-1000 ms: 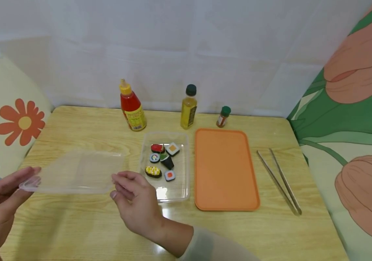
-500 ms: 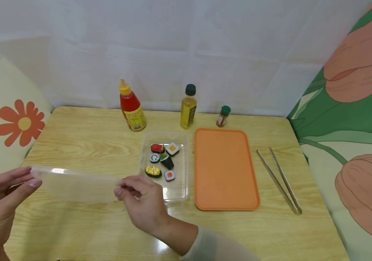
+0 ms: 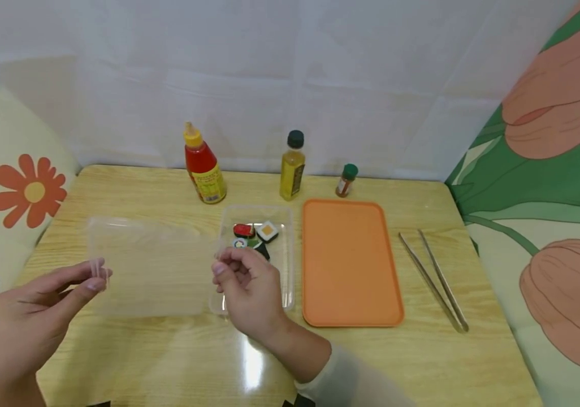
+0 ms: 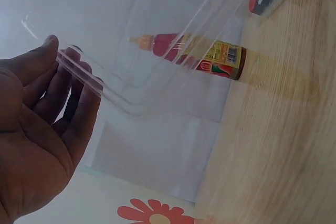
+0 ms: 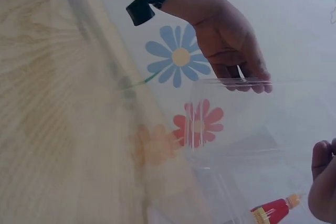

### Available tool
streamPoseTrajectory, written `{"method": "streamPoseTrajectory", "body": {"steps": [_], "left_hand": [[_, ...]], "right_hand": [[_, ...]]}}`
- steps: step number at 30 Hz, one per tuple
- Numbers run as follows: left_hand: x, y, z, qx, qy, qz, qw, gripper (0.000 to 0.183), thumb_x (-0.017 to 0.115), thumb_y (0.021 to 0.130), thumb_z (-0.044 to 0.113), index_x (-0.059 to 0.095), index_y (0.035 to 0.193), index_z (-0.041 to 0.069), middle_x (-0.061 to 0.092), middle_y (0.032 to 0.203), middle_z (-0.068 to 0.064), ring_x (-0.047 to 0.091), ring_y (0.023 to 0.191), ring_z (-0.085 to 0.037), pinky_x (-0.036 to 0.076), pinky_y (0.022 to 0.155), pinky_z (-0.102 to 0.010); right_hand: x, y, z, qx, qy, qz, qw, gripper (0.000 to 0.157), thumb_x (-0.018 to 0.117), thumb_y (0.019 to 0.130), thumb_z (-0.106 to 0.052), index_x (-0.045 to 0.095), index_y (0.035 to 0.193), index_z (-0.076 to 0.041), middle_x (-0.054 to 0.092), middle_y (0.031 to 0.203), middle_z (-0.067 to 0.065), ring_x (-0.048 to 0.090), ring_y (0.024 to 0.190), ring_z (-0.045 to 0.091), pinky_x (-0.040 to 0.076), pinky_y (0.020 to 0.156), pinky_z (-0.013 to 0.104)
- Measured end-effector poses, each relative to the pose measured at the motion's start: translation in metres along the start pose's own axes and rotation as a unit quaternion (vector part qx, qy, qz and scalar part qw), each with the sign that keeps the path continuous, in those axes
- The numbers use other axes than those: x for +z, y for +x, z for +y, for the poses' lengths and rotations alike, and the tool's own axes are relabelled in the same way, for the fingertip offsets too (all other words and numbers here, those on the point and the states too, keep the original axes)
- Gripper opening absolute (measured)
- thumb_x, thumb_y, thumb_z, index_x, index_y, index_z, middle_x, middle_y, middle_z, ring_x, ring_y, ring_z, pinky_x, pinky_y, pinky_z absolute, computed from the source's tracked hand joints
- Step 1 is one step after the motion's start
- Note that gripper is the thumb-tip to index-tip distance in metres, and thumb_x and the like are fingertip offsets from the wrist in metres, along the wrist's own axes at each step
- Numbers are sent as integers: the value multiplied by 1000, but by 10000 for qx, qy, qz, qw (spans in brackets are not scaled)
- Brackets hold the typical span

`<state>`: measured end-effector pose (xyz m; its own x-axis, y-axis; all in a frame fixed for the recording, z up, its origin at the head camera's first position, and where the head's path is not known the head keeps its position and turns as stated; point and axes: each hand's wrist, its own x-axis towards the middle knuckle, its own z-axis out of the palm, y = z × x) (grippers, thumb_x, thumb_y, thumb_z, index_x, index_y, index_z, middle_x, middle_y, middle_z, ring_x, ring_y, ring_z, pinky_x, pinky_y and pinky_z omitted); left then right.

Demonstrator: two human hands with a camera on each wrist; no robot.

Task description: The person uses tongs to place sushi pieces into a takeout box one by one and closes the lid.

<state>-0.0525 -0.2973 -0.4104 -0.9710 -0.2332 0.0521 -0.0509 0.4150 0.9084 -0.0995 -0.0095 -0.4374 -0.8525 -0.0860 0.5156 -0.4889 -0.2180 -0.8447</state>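
A clear, shallow plastic lid (image 3: 152, 271) is held up off the table between both hands. My left hand (image 3: 40, 316) pinches its left edge; in the left wrist view the thumb and fingers grip the rim of that lid (image 4: 142, 103). My right hand (image 3: 254, 297) pinches the opposite edge and overlaps the clear plastic container (image 3: 291, 271) in the head view. Inside the container lie several sushi pieces, including a red-topped one (image 3: 243, 230) and a square one with an orange centre (image 3: 267, 232). The lower pieces are hidden behind the right hand.
An orange tray (image 3: 352, 265) lies right of the container, with metal tongs (image 3: 435, 282) beyond it. Along the back stand a red sauce bottle (image 3: 206, 172), an oil bottle (image 3: 292, 169) and a small green-capped jar (image 3: 346, 181). A white cloth (image 3: 249, 73) hangs behind the table.
Both hands have moved right with the lid, and the lid has tilted so that its broad face shows again. The right hand now covers part of the container.
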Motion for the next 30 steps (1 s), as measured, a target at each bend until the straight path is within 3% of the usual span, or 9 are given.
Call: {"method": "streamPoseTrajectory", "body": {"steps": [2, 6, 13, 17, 19, 22, 27, 30], "left_hand": [[2, 1, 4, -125, 383, -22, 9992, 36, 72, 99, 15, 70, 133, 2, 73, 108, 26, 71, 91, 7, 54, 74, -9], [6, 5, 13, -156, 329, -131, 9993, 30, 72, 99, 15, 74, 129, 7, 74, 101, 25, 73, 81, 3, 57, 68, -13], [25, 12, 25, 65, -762, 97, 9970, 24, 72, 96, 2, 76, 120, 1, 78, 90, 9, 73, 73, -4, 59, 63, -19], [39, 16, 28, -121, -1413, 87, 9899, 21, 75, 94, 4, 78, 115, 3, 78, 89, 5, 73, 73, -5, 59, 62, -20], [45, 18, 29, -254, -1501, -45, 9883, 22, 77, 94, 8, 78, 116, 5, 77, 90, 4, 73, 75, -6, 60, 63, -21], [55, 21, 28, -397, -1343, -269, 9898, 24, 77, 95, 13, 77, 118, 7, 76, 92, 2, 74, 75, -9, 61, 64, -23], [73, 29, 28, -428, -444, -528, 9967, 38, 77, 96, 25, 71, 128, 5, 75, 93, 6, 74, 76, -8, 61, 68, -24], [83, 34, 27, -433, -172, -677, 9966, 50, 77, 96, 32, 67, 134, 2, 75, 93, 8, 72, 77, -9, 62, 70, -25]], "right_hand": [[-4, 4, -2, 59, -117, 77, 9999, 11, 68, 97, 5, 66, 106, 11, 66, 92, 24, 65, 70, 21, 60, 60, 29], [-10, 11, -7, 69, -372, 130, 9992, 16, 70, 96, 3, 68, 111, 10, 66, 94, 21, 61, 78, 10, 58, 64, 26], [-17, 14, -9, 293, -814, -31, 9962, 34, 73, 96, -1, 68, 129, 6, 67, 101, 17, 64, 85, 8, 57, 67, 22], [-25, 13, -5, 122, -1099, -110, 9938, 41, 72, 95, 0, 65, 135, 5, 68, 101, 15, 67, 86, 13, 59, 67, 24], [-33, 13, -3, 8, -1345, -118, 9908, 42, 72, 95, 1, 64, 137, 5, 68, 100, 14, 68, 84, 15, 59, 67, 24], [-46, 13, -1, 58, -1705, -128, 9853, 42, 73, 95, -2, 64, 135, 6, 69, 98, 14, 68, 81, 18, 60, 68, 24], [-67, 14, 2, 693, -2171, -180, 9735, 43, 75, 95, -6, 64, 136, 4, 67, 100, 11, 67, 82, 15, 61, 70, 24], [-76, 14, 5, 995, -2454, -131, 9642, 43, 77, 93, -7, 66, 134, 1, 67, 97, 8, 66, 80, 12, 60, 69, 23]]}}
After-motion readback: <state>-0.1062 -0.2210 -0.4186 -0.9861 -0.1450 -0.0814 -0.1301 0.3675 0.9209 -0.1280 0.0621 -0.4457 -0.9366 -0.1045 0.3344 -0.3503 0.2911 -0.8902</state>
